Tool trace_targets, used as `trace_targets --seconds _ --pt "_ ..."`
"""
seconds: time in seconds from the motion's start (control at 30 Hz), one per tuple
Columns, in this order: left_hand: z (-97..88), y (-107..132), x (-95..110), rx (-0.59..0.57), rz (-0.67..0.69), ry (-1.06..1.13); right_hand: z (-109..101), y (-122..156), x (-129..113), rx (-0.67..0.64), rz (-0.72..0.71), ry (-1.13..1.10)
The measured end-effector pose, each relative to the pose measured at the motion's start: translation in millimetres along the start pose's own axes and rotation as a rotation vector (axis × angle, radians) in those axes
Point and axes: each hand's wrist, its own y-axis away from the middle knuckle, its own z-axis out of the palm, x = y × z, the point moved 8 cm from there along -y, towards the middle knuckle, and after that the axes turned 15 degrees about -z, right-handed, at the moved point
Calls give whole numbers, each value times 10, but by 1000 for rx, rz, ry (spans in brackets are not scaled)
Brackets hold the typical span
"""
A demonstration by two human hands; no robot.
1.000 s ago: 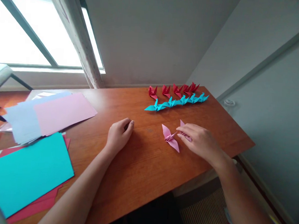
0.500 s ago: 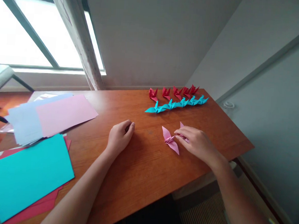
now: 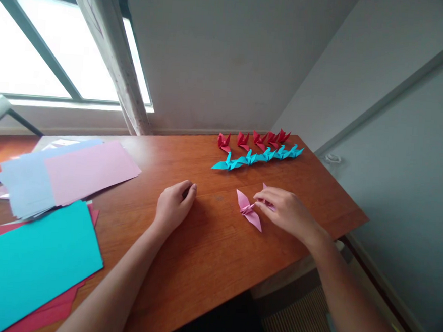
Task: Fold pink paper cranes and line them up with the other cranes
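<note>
On the wooden table, a pink paper crane [image 3: 249, 210] lies with its wings spread. My right hand [image 3: 285, 208] is just right of it, fingers and thumb closed on pink folded paper. That paper looks like a second crane; most of it is hidden under my fingers, with one pink tip showing above them. The first crane's right tip meets my fingertips. To the left, my left hand [image 3: 174, 201] rests on the table in a loose fist, with nothing visible in it.
Blue paper cranes [image 3: 258, 158] stand in a row farther back, with several red paper cranes [image 3: 243, 140] behind them. On the left lie pink sheets [image 3: 92, 169], pale blue sheets [image 3: 28, 183], and a turquoise sheet [image 3: 40, 264] over red paper [image 3: 50, 313]. A wall borders the table's far side.
The camera view has shifted slightly, moving the scene a little to the left and down. My right fingers have closed slightly at the pink paper; my left hand keeps its pose.
</note>
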Motion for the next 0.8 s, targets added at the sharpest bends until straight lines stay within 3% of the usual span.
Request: trace_targets --seconds 0.43,0.8 --pt "-5 7 15 -2 -8 -3 7 18 -13 4 12 -81" --pt "2 -2 2 -6 -17 -3 36 96 -56 -70 71 -325"
